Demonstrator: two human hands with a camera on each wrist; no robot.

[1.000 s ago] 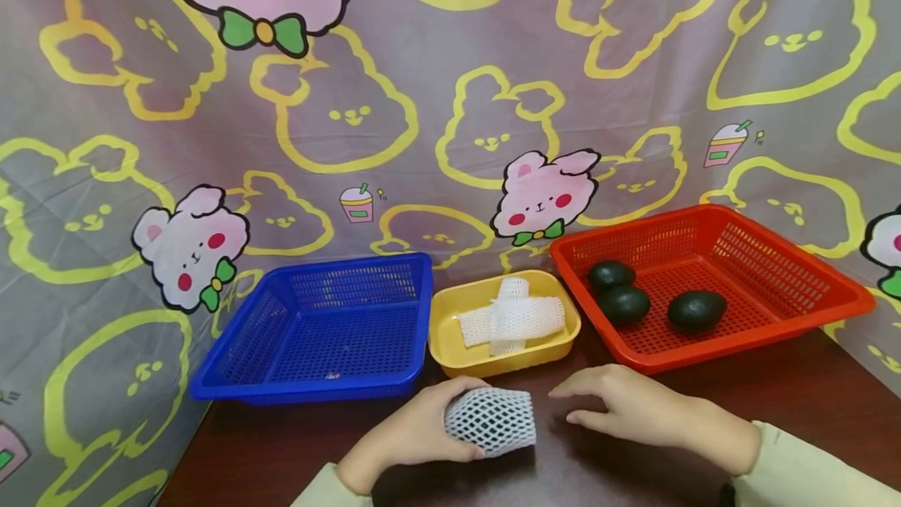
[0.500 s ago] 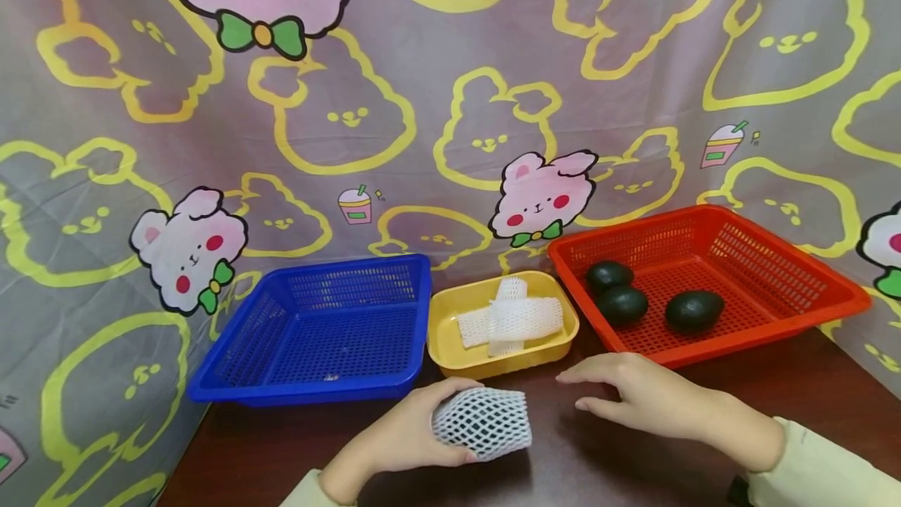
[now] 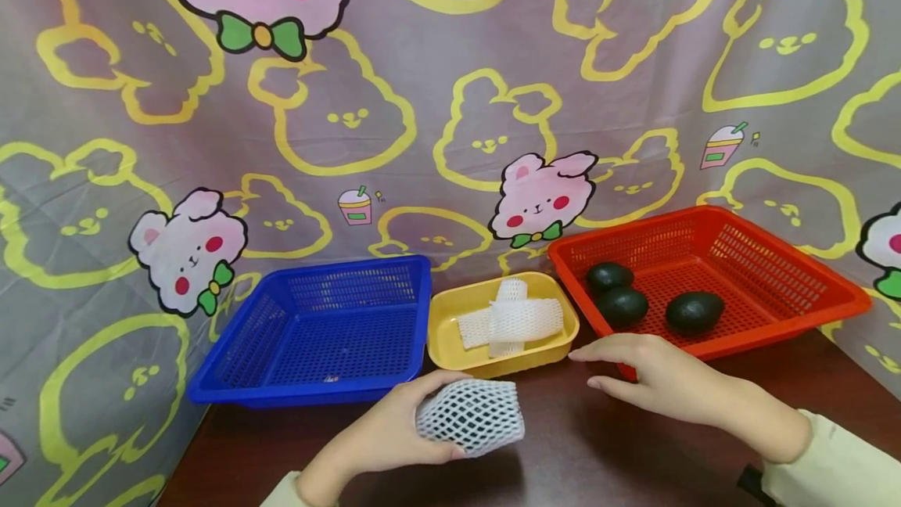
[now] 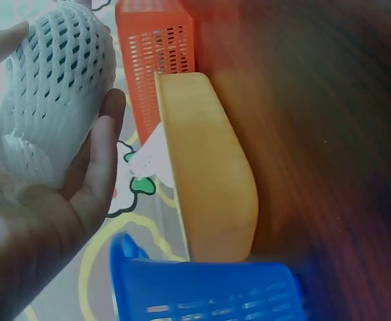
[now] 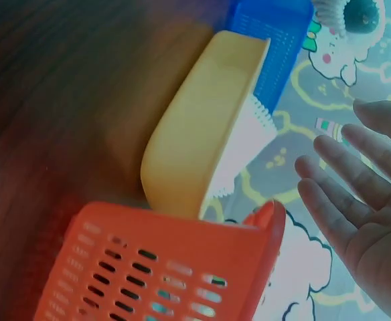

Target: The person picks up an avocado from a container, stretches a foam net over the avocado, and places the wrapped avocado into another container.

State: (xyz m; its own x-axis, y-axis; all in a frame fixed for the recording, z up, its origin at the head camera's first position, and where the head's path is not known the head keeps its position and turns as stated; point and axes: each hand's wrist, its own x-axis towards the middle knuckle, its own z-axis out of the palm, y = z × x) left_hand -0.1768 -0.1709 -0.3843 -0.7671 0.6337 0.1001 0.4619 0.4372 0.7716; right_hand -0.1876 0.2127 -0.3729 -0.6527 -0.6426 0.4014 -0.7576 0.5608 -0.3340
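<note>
My left hand (image 3: 389,429) grips an avocado in a white foam net sleeve (image 3: 472,418), with the thumb on the near side and fingers round the far side. Dark green skin shows through the mesh; in the right wrist view the avocado's end (image 5: 361,16) is visible inside the sleeve's opening. In the left wrist view, fingers and thumb wrap the sleeved fruit (image 4: 56,87). My right hand (image 3: 655,378) hovers before the red basket (image 3: 767,341), fingers extended and holding nothing. Several dark green avocados (image 3: 695,311) lie in that basket.
A yellow tray (image 3: 457,362) between the baskets holds several white foam net sleeves (image 3: 524,318). To its left stands a blue basket (image 3: 310,393). All stand on a dark brown table (image 3: 563,460) before a patterned cloth backdrop (image 3: 422,45).
My left hand has moved left with the sleeved avocado. The right hand has moved right and up, away from it, to the front of the red basket.
</note>
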